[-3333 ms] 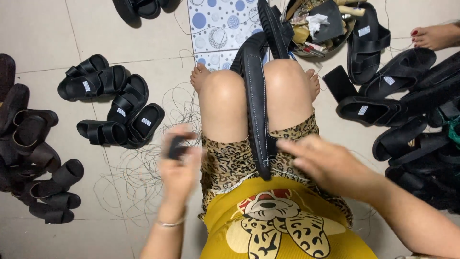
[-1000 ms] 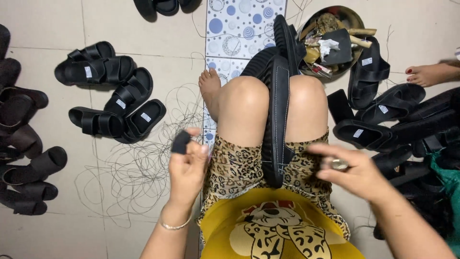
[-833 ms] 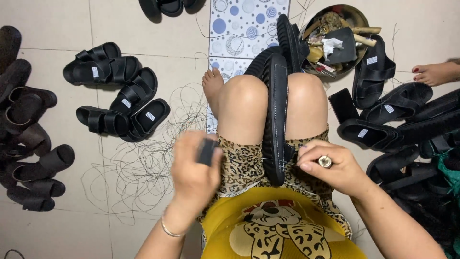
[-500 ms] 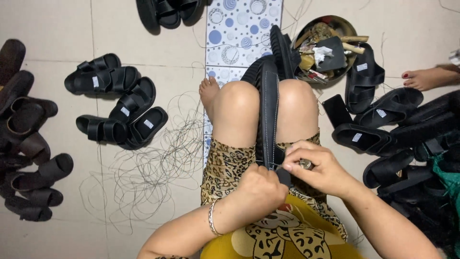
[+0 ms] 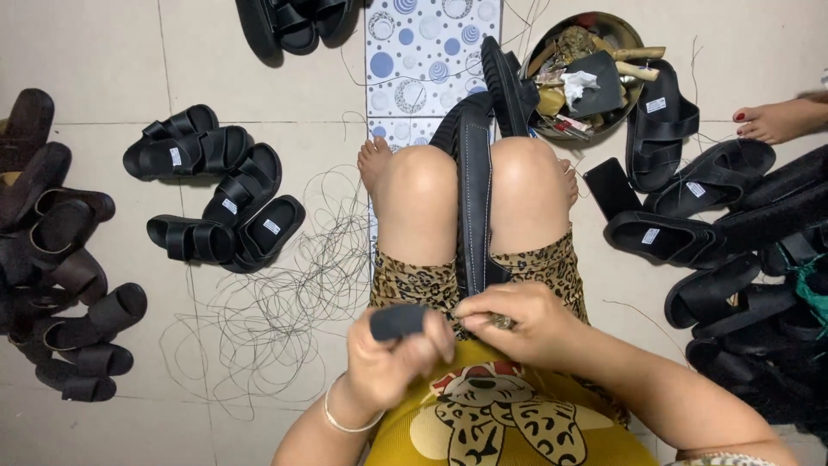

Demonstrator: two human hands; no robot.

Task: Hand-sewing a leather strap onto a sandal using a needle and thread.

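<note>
Left hand [image 5: 392,362] wraps a small dark grip [image 5: 398,321]; right hand [image 5: 522,324] pinches a small metal tool [image 5: 500,323] at the near end of the black sandal [image 5: 474,198], clamped upright between the knees. Loose thread tangle [image 5: 276,302] on the floor at left, black sandals [image 5: 216,198] beyond it, round tray of tools [image 5: 586,73] at the floor's top right.

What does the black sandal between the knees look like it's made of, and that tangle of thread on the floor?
The sandal looks like matte black rubber or foam, with a faint light stitch line along its edge. The thread looks like thin, dark, stiff cord, perhaps waxed or nylon: it holds springy loops on the tile.
</note>
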